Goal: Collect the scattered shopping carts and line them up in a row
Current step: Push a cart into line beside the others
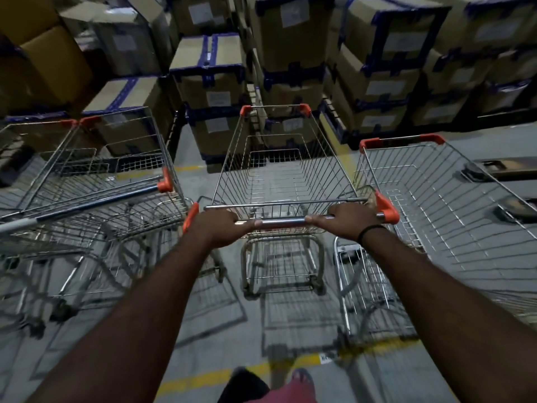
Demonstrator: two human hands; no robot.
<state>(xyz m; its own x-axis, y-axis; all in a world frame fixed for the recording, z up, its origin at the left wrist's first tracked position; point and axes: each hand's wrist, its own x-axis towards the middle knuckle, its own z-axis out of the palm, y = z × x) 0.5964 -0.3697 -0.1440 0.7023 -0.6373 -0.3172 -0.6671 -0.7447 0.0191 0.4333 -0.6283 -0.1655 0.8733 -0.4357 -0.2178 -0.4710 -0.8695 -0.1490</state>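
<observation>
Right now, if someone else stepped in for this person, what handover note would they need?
Hands: the left hand and right hand both grip the handle of the middle cart.
Position: it stands between the left cart and the right cart, all facing the stacked boxes.
Done: at least three carts sit side by side.
Left: probably nudge the middle cart level with its neighbours, then let go. Any carts elsewhere are out of view.

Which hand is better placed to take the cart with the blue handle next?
Probably the left. The left hand grips the middle cart's handle on the side nearest the blue handle; the right hand grips the far end.
</observation>
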